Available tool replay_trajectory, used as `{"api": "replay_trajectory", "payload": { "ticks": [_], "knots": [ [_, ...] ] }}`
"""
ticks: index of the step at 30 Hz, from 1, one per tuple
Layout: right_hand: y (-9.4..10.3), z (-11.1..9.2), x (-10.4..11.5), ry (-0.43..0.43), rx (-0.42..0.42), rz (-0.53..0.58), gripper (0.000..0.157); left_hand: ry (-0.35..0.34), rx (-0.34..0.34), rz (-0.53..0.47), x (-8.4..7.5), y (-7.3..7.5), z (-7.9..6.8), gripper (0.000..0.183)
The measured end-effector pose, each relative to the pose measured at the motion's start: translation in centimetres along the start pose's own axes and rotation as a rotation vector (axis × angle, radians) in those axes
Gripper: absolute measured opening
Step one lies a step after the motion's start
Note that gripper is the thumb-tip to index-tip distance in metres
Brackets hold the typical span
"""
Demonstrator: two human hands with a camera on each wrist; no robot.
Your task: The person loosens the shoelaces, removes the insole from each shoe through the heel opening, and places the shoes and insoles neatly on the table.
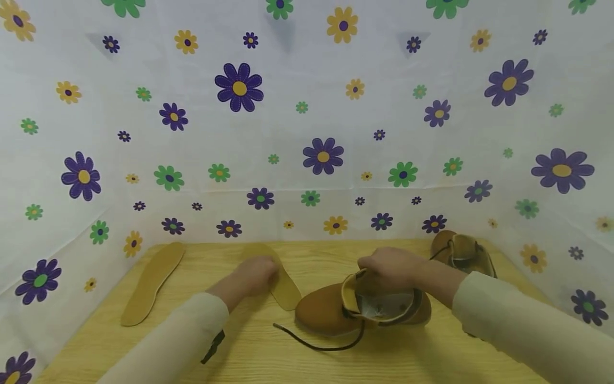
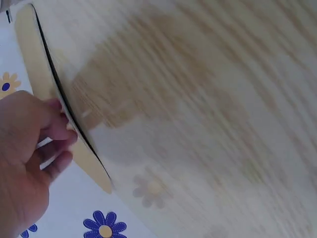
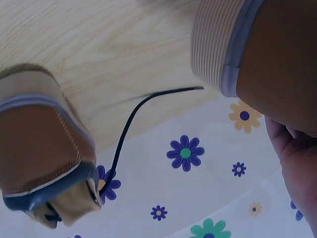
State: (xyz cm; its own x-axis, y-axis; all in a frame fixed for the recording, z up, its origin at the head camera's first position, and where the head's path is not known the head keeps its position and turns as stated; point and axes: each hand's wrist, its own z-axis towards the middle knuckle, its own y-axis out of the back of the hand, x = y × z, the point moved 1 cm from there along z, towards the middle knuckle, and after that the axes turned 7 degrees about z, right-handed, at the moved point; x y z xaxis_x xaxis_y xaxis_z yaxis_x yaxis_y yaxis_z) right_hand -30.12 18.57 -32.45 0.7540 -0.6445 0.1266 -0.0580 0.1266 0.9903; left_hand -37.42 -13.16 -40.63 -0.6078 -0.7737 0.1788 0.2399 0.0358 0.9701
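My left hand (image 1: 256,274) pinches a tan insole (image 1: 286,290) near the middle of the table. In the left wrist view, the fingers (image 2: 58,130) bend over the insole's edge (image 2: 35,64), with a dark line along its side. Just right of that insole is a brown ankle boot (image 1: 323,309), toe pointing left. At its collar my right hand (image 1: 390,269) grips the boot; the fingertips are partly hidden. The right wrist view shows the boot's heel and ribbed sole edge (image 3: 210,49) close up. A dark lace (image 1: 321,349) trails from the boot onto the table.
A second insole (image 1: 153,285) lies flat at the left of the wooden table (image 1: 249,357). The other brown boot (image 1: 443,244) stands at the back right, its lace sticking out. White flowered cloth (image 1: 288,133) walls off the back and both sides.
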Motion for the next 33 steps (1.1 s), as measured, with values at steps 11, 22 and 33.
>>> {"api": "replay_trajectory", "payload": {
  "ticks": [11, 22, 33],
  "knots": [
    [2.1, -0.4, -0.7, -0.114, -0.006, 0.001, 0.012, 0.407, 0.177, 0.046, -3.0, -0.5, 1.8, 0.057],
    [4.8, -2.1, -2.5, -0.225, -0.126, -0.041, 0.01, 0.358, 0.333, 0.097, -3.4, -0.2, 1.8, 0.039],
    [7.6, -4.8, -4.8, -0.322, -0.244, -0.098, 0.006, 0.275, 0.284, 0.205, -2.1, -0.2, -0.3, 0.03]
  ]
}}
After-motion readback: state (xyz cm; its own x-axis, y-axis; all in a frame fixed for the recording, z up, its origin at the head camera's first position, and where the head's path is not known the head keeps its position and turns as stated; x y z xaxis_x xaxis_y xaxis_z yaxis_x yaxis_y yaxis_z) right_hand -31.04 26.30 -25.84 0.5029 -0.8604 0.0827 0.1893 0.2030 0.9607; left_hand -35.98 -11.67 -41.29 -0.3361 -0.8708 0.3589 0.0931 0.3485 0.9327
